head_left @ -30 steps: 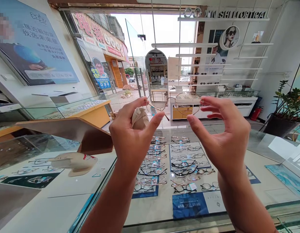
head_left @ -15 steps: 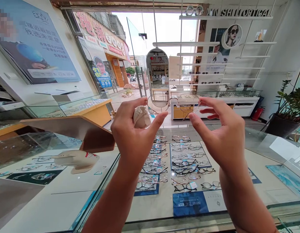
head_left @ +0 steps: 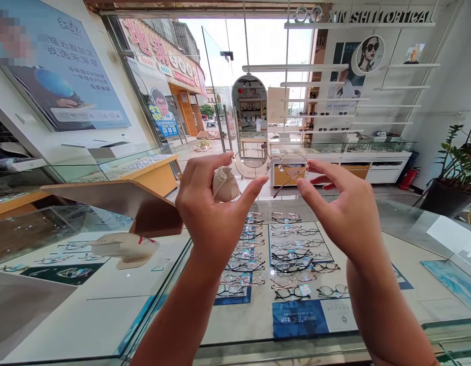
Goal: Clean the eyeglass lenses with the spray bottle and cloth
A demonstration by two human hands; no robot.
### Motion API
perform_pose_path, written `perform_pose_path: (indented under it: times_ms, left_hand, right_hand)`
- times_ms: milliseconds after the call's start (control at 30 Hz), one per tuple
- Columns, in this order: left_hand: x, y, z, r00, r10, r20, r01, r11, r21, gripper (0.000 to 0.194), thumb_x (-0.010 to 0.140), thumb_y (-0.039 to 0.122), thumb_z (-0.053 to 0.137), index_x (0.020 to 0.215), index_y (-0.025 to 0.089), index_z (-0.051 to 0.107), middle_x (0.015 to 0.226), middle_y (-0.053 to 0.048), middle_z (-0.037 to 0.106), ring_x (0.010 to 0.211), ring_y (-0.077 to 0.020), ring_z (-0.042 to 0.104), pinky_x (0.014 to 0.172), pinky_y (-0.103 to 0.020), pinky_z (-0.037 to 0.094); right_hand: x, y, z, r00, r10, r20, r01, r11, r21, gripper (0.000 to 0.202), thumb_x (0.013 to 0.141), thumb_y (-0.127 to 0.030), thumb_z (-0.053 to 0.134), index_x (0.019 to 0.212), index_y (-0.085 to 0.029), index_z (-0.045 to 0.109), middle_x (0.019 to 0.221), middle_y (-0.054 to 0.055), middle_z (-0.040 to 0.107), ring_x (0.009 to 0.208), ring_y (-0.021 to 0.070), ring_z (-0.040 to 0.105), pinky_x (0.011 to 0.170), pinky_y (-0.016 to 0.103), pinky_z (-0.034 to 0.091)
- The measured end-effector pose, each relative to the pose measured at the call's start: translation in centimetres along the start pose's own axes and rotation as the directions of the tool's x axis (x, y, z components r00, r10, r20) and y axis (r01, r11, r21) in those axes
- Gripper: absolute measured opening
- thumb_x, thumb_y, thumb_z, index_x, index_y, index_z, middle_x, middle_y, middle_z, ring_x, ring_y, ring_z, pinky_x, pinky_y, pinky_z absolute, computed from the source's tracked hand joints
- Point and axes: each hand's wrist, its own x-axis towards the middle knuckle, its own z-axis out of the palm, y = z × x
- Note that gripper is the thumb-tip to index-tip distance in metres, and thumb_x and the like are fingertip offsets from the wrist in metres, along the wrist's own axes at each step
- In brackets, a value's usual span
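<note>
A pair of thin-rimmed eyeglasses (head_left: 281, 166) is held up in front of me, above the glass counter. My left hand (head_left: 214, 208) grips its left edge at the fingertips; a crumpled whitish cloth (head_left: 225, 186) is tucked inside the same hand, the thumb stretched out. At the opposite edge, my right hand (head_left: 340, 203) has the rim at its index fingertip, thumb just below. One slim temple slants down between the hands. The see-through lenses are hard to make out against the bright room.
Under the glass counter (head_left: 254, 343) lie rows of eyeglass frames (head_left: 290, 254). A beige cap-like object (head_left: 124, 246) rests to the left, near a brown wooden stand (head_left: 117, 198). Farther off are an oval mirror (head_left: 252, 119), wall shelves (head_left: 300, 67) and a potted plant (head_left: 446, 178).
My right hand has shifted a little inward to the left, and the eyeglasses have turned so the slanting temple shows more plainly. The whole view has drifted slightly.
</note>
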Motion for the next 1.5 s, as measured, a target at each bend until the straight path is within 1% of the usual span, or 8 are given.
perform_pose_path:
  times_ms: [433, 667, 800, 900, 1267, 1367, 1433, 1500]
  left_hand:
    - [0.1, -0.3, -0.2, 1.0, 0.008, 0.003, -0.008, 0.998, -0.06, 0.056, 0.085, 0.056, 0.099, 0.129, 0.031, 0.076, 0.125, -0.008, 0.079, 0.13, -0.0364, 0.072, 0.119, -0.055, 0.058]
    - [0.2, -0.4, -0.2, 1.0, -0.013, -0.022, 0.01, 0.991, -0.131, 0.05, 0.088, 0.056, 0.096, 0.128, 0.033, 0.077, 0.126, -0.007, 0.079, 0.133, -0.0369, 0.072, 0.116, -0.055, 0.058]
    - [0.3, -0.4, -0.4, 0.997, -0.016, -0.073, 0.007, 0.993, -0.121, 0.046, 0.089, 0.056, 0.096, 0.125, 0.035, 0.077, 0.121, -0.003, 0.079, 0.128, -0.0334, 0.074, 0.117, -0.054, 0.058]
    - [0.3, -0.4, -0.5, 0.997, -0.043, -0.057, 0.035, 0.99, -0.134, 0.045, 0.089, 0.054, 0.097, 0.124, 0.036, 0.077, 0.122, -0.002, 0.079, 0.13, -0.0334, 0.073, 0.117, -0.054, 0.059]
    - [0.6, -0.9, -0.3, 0.992, -0.123, 0.008, 0.122, 0.971, -0.207, 0.04, 0.089, 0.041, 0.098, 0.124, 0.035, 0.079, 0.122, -0.001, 0.082, 0.124, -0.029, 0.077, 0.11, -0.05, 0.065]
    - [0.6, -1.1, -0.1, 0.99, -0.137, 0.006, 0.136, 0.968, -0.209, 0.041, 0.088, 0.04, 0.099, 0.124, 0.034, 0.08, 0.122, -0.001, 0.083, 0.121, -0.028, 0.078, 0.108, -0.048, 0.066]
    - [0.5, -1.2, 0.1, 0.987, -0.16, 0.015, 0.159, 0.961, -0.226, 0.043, 0.087, 0.04, 0.099, 0.126, 0.034, 0.081, 0.123, -0.002, 0.084, 0.12, -0.028, 0.078, 0.105, -0.047, 0.067]
    - [0.4, -1.2, 0.3, 0.983, -0.183, 0.028, 0.184, 0.951, -0.248, 0.045, 0.086, 0.041, 0.1, 0.126, 0.033, 0.081, 0.124, -0.003, 0.084, 0.119, -0.0281, 0.079, 0.102, -0.046, 0.068]
  right_hand:
    - [0.2, -0.1, -0.1, 0.987, 0.132, 0.09, -0.141, 0.984, 0.107, 0.043, 0.098, -0.05, 0.079, 0.133, -0.025, 0.083, 0.128, 0.012, 0.088, 0.1, 0.0311, 0.085, 0.096, 0.055, 0.067]
    - [0.4, 0.0, -0.4, 0.993, 0.114, 0.014, -0.115, 0.968, 0.223, 0.038, 0.097, -0.047, 0.079, 0.13, -0.027, 0.075, 0.125, 0.01, 0.084, 0.105, 0.0278, 0.081, 0.09, 0.047, 0.066]
    - [0.7, 0.9, -0.5, 0.989, 0.087, -0.116, -0.054, 0.963, 0.265, 0.021, 0.108, -0.041, 0.061, 0.118, -0.027, 0.073, 0.094, 0.003, 0.077, 0.085, 0.0209, 0.075, 0.074, 0.037, 0.059]
    - [0.8, 1.2, -0.6, 0.986, 0.101, -0.131, -0.074, 0.977, 0.2, 0.029, 0.116, -0.044, 0.05, 0.103, -0.027, 0.068, 0.071, -0.002, 0.063, 0.062, 0.016, 0.059, 0.063, 0.034, 0.047]
    - [0.3, 0.9, -0.5, 0.992, 0.048, -0.119, -0.033, 0.992, 0.125, 0.063, 0.117, -0.063, 0.05, 0.067, -0.026, 0.048, 0.055, -0.004, 0.046, 0.051, 0.0121, 0.043, 0.054, 0.033, 0.034]
    - [0.4, 0.5, -0.4, 0.983, 0.016, -0.181, 0.005, 0.993, 0.115, 0.055, 0.112, -0.064, 0.059, 0.073, -0.026, 0.057, 0.065, -0.001, 0.058, 0.061, 0.0147, 0.055, 0.06, 0.033, 0.043]
    - [0.4, 0.2, -0.4, 0.979, -0.008, -0.203, 0.03, 0.994, 0.107, 0.037, 0.105, -0.062, 0.071, 0.095, -0.026, 0.07, 0.087, 0.003, 0.075, 0.079, 0.0196, 0.07, 0.068, 0.035, 0.053]
    - [0.3, -0.1, -0.4, 0.979, -0.04, -0.199, 0.058, 0.995, 0.085, 0.037, 0.098, -0.057, 0.079, 0.12, -0.028, 0.074, 0.112, 0.007, 0.081, 0.098, 0.0256, 0.077, 0.078, 0.04, 0.06]
